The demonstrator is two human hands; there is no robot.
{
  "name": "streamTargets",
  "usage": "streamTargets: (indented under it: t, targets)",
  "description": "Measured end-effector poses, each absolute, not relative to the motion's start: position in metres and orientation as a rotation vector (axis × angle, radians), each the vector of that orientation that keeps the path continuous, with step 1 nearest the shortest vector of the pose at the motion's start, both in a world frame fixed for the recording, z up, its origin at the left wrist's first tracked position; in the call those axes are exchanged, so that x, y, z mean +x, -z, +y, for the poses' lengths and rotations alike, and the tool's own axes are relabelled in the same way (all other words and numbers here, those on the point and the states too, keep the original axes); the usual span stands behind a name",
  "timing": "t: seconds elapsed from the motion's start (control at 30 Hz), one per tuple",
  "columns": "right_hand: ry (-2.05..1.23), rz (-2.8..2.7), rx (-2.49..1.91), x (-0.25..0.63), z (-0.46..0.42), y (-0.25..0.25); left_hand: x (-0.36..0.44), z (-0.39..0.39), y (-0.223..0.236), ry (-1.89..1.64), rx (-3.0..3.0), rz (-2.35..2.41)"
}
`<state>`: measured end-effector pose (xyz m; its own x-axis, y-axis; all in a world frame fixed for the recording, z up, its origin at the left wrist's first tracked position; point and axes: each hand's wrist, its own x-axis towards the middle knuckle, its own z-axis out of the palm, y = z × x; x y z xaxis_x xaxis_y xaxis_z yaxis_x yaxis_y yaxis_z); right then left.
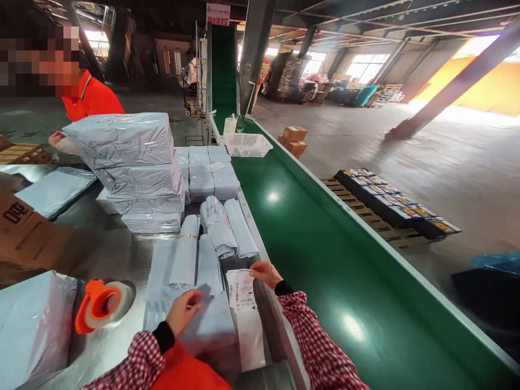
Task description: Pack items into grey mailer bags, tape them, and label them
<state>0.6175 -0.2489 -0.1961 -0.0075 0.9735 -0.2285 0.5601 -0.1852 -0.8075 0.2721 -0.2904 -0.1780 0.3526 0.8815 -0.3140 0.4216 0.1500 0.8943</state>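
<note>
My right hand (266,274) pinches the top corner of a strip of white shipping labels (246,311), printed with a barcode and text. Below the printed part, the strip hangs blank beside the conveyor's edge. Just above a white plastic-wrapped package (209,319) is my left hand (184,312), fingers loosely bent and holding nothing. Beyond it lie rolled bundles of white mailer bags (184,252), one tied with a band. More rolls (219,227) rest beside the belt.
A green conveyor belt (300,233) runs along the right, with a white basket (247,145) across it. Wrapped packages (134,179) are stacked ahead-left. An orange tape dispenser (99,306) lies left, near a cardboard box (28,227). A co-worker in an orange shirt (91,97) stands behind the stack.
</note>
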Motion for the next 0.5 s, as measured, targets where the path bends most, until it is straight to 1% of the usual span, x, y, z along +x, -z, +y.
streamTargets:
  t: [0.13, 0.27, 0.4, 0.5]
  targets:
    - [-1.187, -1.621, -1.690, 0.621, -0.257, 0.174, 0.326, -0.264, 0.172, -0.488, 1.499, 1.173]
    - [-1.243, -1.708, -1.620, 0.618, -0.260, 0.153, 0.368, -0.253, 0.179, -0.455, 1.442, 1.072]
    - [-1.121, -1.879, -1.637, 0.614, -0.267, 0.143, 0.395, -0.254, 0.188, -0.333, 1.249, 1.121]
    - [-0.979, -1.895, -1.662, 0.622, -0.281, 0.141, 0.412, -0.260, 0.190, -0.329, 1.142, 1.165]
